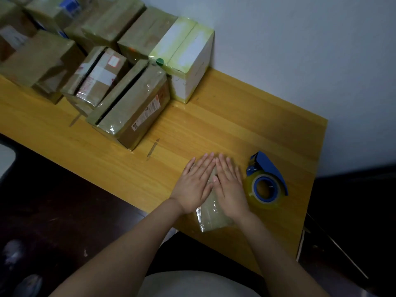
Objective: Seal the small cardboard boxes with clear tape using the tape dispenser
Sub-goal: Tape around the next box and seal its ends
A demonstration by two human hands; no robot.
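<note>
A small brown cardboard box (213, 217), shiny with clear tape, lies near the front edge of the wooden table (225, 116). My left hand (196, 183) and my right hand (230, 185) both lie flat on its top, side by side, fingers straight and pointing away from me, and they hide most of the box. The blue tape dispenser (265, 180) with its roll of clear tape rests on the table just right of my right hand, untouched.
Several taped cardboard boxes (130, 106) are stacked along the back left of the table, with a white box (188, 61) against the wall. The table's right edge lies just beyond the dispenser. The floor below is dark.
</note>
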